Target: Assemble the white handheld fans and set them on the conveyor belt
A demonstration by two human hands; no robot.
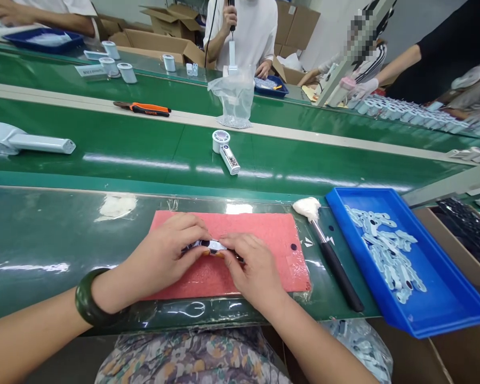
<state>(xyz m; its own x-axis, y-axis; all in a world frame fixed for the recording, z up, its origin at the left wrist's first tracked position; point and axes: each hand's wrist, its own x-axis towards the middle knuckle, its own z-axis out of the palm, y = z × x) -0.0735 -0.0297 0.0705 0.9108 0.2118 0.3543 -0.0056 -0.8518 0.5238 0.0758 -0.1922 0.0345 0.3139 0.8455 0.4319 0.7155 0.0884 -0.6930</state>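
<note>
Over the pink mat (pixel 272 234) on the bench, both hands meet at a small white plastic part with dark sections (pixel 214 246). My left hand (pixel 156 258), with a dark green bangle on its wrist, pinches the part's left end between thumb and fingers. At the other end, my right hand (pixel 258 266) grips it the same way. Fingers cover most of the part, so its full shape is hidden. A black dot (pixel 293 247) lies on the mat, right of my right hand.
Right of the mat lie a black-handled tool with a white wrapped head (pixel 338 272) and a blue tray (pixel 444 298) of pale plastic pieces. Beyond, a handheld fan (pixel 229 159), another white fan (pixel 32 141) and orange pliers (pixel 148 109) rest on the green line. Co-workers sit opposite.
</note>
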